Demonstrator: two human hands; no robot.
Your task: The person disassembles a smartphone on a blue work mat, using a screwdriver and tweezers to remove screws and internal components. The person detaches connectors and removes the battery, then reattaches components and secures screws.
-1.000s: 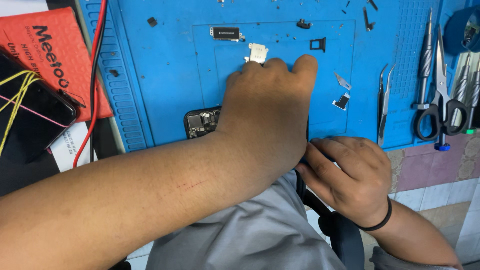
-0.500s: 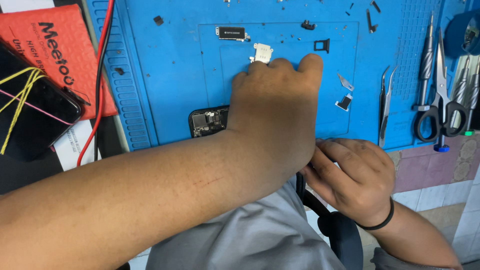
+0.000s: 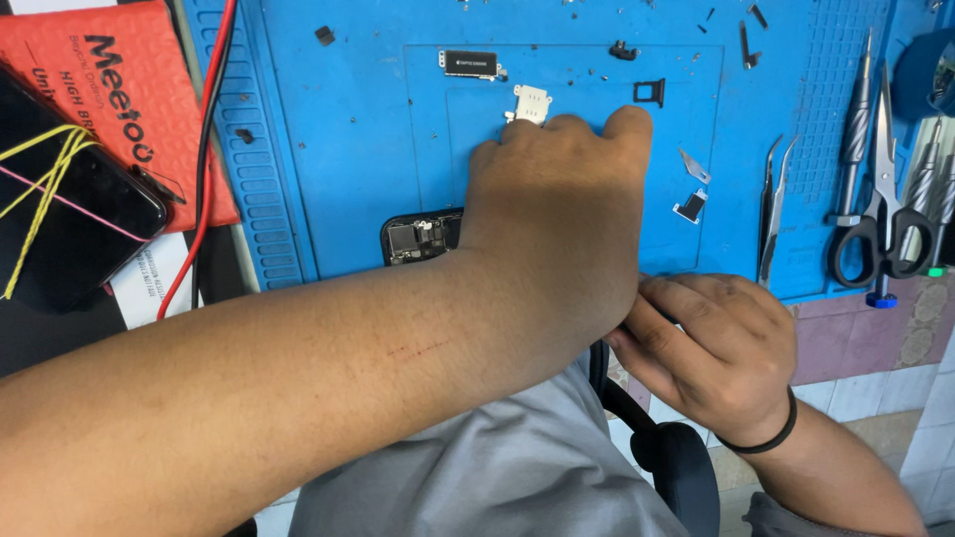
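left hand [image 3: 557, 199] edged slightly right

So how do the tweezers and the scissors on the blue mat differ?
The tweezers are bare silver metal with two thin prongs; the scissors have black loop handles. The tweezers lie nearer the right hand; the scissors lie further right. Both lie lengthwise on the blue mat, untouched.

We see a red padded envelope [image 3: 119, 89] with black print at top left, a dark phone screen [image 3: 70, 214] banded with yellow elastic overlapping it, and a white printed label [image 3: 159, 283] beneath.
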